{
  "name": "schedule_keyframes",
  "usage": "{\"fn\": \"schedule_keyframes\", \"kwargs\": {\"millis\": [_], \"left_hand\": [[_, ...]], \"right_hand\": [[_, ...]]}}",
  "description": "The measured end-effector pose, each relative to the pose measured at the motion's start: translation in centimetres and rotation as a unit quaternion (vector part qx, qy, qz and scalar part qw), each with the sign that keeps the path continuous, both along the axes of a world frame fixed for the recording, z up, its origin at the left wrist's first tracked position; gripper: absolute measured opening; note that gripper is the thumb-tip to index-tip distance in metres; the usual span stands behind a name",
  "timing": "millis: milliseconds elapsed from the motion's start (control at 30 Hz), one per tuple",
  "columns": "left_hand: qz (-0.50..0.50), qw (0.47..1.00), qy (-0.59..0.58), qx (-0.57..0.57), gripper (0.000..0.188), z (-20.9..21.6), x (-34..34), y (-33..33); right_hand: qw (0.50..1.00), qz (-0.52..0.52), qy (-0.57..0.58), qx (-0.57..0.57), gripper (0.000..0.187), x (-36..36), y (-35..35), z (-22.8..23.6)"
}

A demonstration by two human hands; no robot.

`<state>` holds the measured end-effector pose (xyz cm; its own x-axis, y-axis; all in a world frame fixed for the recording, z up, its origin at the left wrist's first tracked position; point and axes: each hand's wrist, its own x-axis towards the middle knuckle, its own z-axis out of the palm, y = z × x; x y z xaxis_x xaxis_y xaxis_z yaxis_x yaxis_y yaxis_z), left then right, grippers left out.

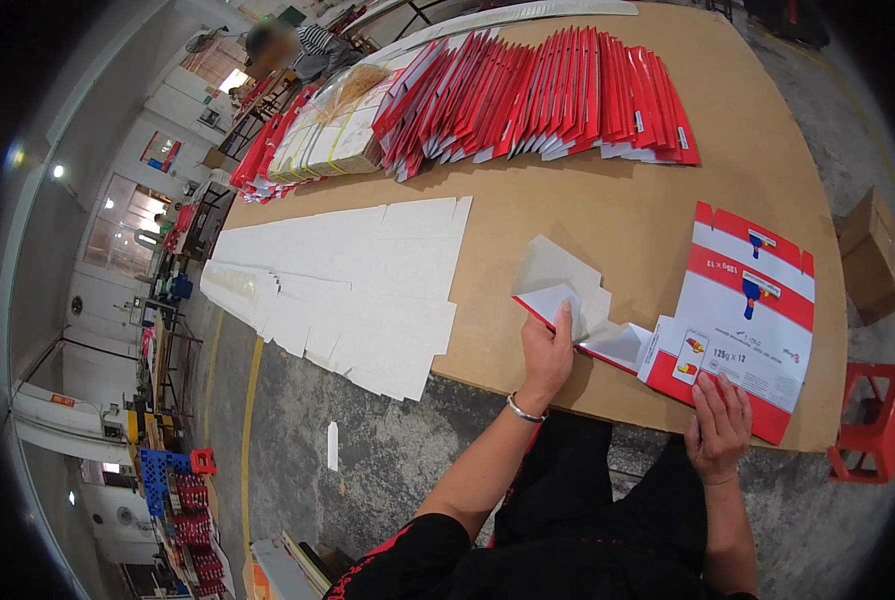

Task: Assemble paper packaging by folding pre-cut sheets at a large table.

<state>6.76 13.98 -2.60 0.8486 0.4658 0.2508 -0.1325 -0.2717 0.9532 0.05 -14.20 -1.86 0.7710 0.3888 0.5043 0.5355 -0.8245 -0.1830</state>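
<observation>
Left hand: my left hand grasped the folded flaps, thumb on the pale inner face, the other fingers mostly hidden behind the red edge; I judged that this grip kept the bent part raised.
Right hand: my right hand lay with its fingers stretched over the near edge of the carton, probably to stop it sliding; I cannot tell whether the thumb pinched the edge from below.
Carton: it lay on the table at the near right, its large printed panel flat and its flaps standing up at the left end, so that it ran from one hand to the other.
Carton to hands: the panel spread beyond my right fingertips and under them; the flaps rose around my left thumb; a narrow joining strip lay between the two hands, touched by neither.
White sheets: the white sheets overlapped in a fan left of my left hand, well apart from it, perhaps staggered so that single edges could be caught.
Red stack: the red stack leaned in a row along the far side, seemingly put there to leave room near me.
Bundle: a strapped bundle sat beside that row, its straps presumably holding it together.
</observation>
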Motion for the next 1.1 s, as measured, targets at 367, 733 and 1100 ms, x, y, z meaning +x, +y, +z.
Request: {"fn": "schedule_keyframes", "kwargs": {"millis": [367, 733, 1100], "left_hand": [[-0.014, 1.0, 0.005, 0.013, 0.023, 0.3, 0.1, 0.4], [-0.013, 0.998, 0.045, 0.046, 0.024, 0.6, 0.1, 0.5], [-0.022, 0.998, 0.022, 0.046, 0.019, 1.2, -5.1, 0.5]], "right_hand": [[1.0, -0.008, -0.003, -0.004, 0.039, 0.0, 0.2, 0.1], [1.0, -0.007, -0.014, 0.012, 0.04, 0.1, 0.4, 0.1], [0.992, 0.034, 0.119, 0.004, 0.058, -0.9, -0.5, 3.4]]}}
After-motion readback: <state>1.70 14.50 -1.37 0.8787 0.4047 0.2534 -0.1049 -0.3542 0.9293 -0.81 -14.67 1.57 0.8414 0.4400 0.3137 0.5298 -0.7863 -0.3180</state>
